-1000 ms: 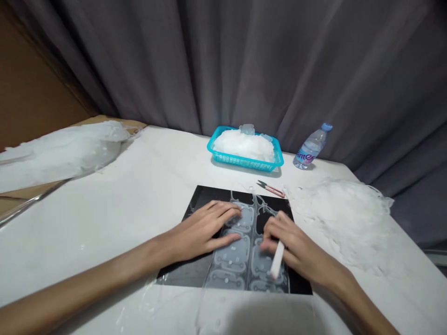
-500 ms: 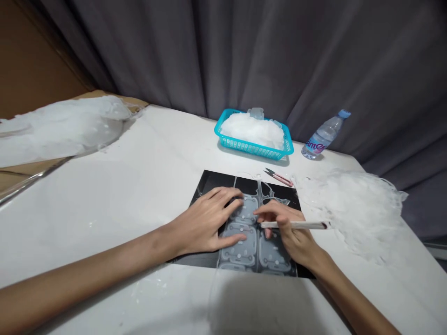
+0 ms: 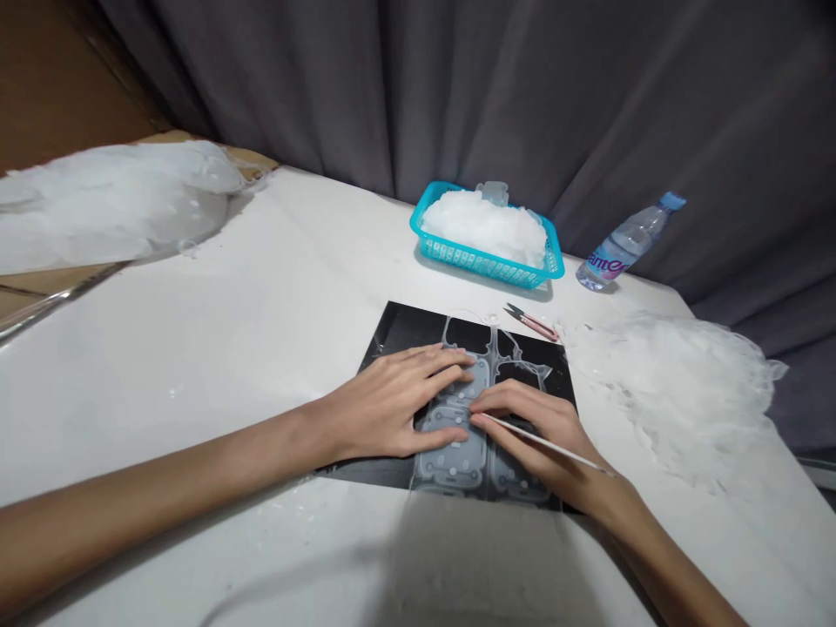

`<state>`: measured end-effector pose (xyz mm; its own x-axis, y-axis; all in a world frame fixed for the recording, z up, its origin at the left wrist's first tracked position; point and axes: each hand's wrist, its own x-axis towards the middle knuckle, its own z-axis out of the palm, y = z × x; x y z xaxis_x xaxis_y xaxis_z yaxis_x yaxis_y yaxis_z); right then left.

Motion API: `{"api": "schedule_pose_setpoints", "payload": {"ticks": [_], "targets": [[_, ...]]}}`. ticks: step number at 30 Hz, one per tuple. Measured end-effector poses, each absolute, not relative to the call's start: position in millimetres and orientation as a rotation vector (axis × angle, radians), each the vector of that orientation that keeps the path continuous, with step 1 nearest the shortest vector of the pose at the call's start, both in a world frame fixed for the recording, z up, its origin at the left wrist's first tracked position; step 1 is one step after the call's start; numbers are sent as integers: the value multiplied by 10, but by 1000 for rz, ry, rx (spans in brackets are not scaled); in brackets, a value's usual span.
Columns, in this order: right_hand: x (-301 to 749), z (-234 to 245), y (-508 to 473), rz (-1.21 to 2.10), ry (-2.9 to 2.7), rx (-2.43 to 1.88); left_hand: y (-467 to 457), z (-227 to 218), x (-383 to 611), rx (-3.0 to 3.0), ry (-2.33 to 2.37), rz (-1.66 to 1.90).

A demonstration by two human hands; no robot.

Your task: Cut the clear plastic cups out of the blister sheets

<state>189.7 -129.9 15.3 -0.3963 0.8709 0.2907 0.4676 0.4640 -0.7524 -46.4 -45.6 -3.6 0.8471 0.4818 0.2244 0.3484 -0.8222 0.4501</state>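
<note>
A translucent sheet of moulded rounded-square pieces [image 3: 455, 463] lies on a black mat [image 3: 408, 329]. My left hand [image 3: 408, 405] rests flat on its left side, fingers and thumb stretched out over two of the pieces. Between the fingertips of my right hand [image 3: 545, 427] is a slim white stick-like tool [image 3: 545, 444]. Its tip is hidden by the fingers, close to the seam between the upper and lower pieces. Beyond the hands, thin torn webbing [image 3: 515, 348] of the same clear material frames cut-out gaps.
A turquoise basket [image 3: 483, 262] heaped with white translucent pieces stands at the back. Pink-handled thread snips [image 3: 532, 322] lie behind the mat. A water bottle [image 3: 627, 244] is at back right, a pile of clear scraps [image 3: 698, 392] at right, and a bulging clear bag [image 3: 124, 200] at far left.
My right hand has turned and closed in a pinch nearer the middle seam; the tool now slants down to the right, seen edge-on. My left hand remains on the sheet. The view has shifted slightly.
</note>
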Motion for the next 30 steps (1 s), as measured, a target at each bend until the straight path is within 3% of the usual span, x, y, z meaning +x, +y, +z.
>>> {"api": "schedule_pose_setpoints", "payload": {"ticks": [20, 30], "targets": [[1930, 84, -1299, 452, -2278, -1056, -435, -22, -437, 2563, 642, 379], [1928, 44, -1302, 476, -2197, -979, -409, -6, -450, 2549, 608, 348]]}}
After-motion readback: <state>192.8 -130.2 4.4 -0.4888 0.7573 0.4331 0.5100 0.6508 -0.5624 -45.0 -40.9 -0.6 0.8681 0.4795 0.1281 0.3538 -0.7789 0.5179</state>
